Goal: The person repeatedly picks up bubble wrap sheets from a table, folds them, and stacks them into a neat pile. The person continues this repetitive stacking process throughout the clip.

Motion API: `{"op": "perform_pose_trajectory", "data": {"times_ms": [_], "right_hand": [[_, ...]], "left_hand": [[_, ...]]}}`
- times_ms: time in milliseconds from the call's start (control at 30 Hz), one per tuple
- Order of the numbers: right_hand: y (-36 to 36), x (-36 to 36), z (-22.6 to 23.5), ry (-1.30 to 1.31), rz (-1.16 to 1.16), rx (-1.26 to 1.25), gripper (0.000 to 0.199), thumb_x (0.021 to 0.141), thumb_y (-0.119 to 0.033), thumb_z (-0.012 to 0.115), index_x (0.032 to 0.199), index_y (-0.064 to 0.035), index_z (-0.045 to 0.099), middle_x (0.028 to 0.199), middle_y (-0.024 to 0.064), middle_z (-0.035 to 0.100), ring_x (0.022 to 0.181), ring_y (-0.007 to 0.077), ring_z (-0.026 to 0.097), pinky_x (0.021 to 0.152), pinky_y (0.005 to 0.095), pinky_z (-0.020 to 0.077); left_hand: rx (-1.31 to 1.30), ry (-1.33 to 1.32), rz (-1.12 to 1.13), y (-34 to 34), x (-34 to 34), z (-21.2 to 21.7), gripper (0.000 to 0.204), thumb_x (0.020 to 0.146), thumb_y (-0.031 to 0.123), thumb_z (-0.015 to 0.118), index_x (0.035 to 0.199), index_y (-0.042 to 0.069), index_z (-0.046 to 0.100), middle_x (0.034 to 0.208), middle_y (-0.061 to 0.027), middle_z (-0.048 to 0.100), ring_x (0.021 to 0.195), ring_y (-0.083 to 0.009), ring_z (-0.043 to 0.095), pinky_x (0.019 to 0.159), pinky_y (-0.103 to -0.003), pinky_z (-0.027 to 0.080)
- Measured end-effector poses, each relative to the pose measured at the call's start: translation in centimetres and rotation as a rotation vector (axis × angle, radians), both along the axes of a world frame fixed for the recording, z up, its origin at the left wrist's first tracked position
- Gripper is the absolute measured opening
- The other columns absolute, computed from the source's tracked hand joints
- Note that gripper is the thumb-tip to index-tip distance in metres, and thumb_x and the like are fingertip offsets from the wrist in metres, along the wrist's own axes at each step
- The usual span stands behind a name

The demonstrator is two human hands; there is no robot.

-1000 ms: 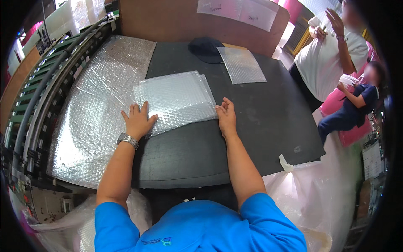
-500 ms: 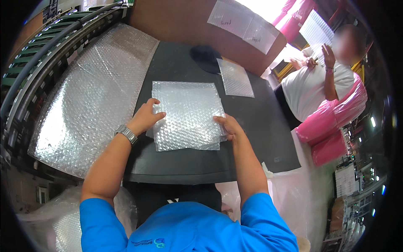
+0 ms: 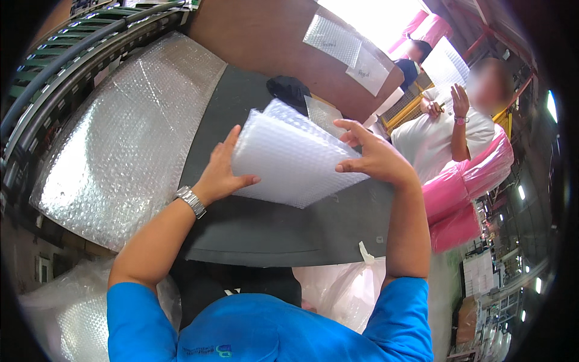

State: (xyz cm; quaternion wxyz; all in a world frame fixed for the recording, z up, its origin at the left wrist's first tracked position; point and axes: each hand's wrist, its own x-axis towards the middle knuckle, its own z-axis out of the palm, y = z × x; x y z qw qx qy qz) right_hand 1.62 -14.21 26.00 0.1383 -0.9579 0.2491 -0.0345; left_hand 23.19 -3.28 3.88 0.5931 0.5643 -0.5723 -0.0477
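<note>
A small stack of bubble wrap sheets (image 3: 289, 160) is raised and tilted above the dark table, its upper edges fanned apart. My left hand (image 3: 224, 172) grips the stack's left edge, thumb on the near face and fingers behind. At the right edge, my right hand (image 3: 377, 154) steadies the sheets between its thumb and curled fingers. Behind the stack lies one more bubble wrap piece (image 3: 324, 114), partly hidden, beside a dark cap-like item (image 3: 288, 90).
A large bubble wrap sheet (image 3: 126, 133) covers the left side by a roller conveyor (image 3: 78, 57). A brown board (image 3: 253, 36) with bubble wrap samples (image 3: 332, 39) stands at the back. Across on the right, a person in white (image 3: 443, 130) holds up a sheet near pink wrapped rolls (image 3: 464, 187).
The stack has come up off the table and tilted, its sheets spreading. My right hand has risen and shifted right. A second person now shows at the back.
</note>
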Motion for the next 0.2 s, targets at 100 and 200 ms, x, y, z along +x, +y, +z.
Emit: {"op": "perform_pose_trajectory", "data": {"times_ms": [100, 200], "right_hand": [[-0.5, 0.9, -1.3, 0.039, 0.033, 0.044, 0.058, 0.069, -0.026, 0.066, 0.121, -0.0093, 0.044, 0.113, 0.0217, 0.051, 0.106, 0.0304, 0.05, 0.089, 0.0333, 0.0377], [-0.3, 1.5, -1.7, -0.012, 0.062, -0.085, 0.058, 0.07, -0.027, 0.065, 0.121, -0.0103, 0.044, 0.122, 0.0199, 0.045, 0.115, 0.0292, 0.043, 0.095, 0.0342, 0.0329]], "left_hand": [[0.18, 0.253, -0.213, 0.1, -0.8, 0.1, 0.081, 0.07, 0.03, 0.07, 0.132, 0.007, 0.024, 0.12, -0.019, 0.047, 0.113, -0.0285, 0.045, 0.094, -0.034, 0.034], [0.253, 0.332, -0.277, -0.5, -0.8, -0.7, 0.077, 0.071, 0.03, 0.069, 0.132, 0.011, 0.025, 0.121, -0.0141, 0.048, 0.113, -0.0267, 0.046, 0.093, -0.034, 0.034]]}}
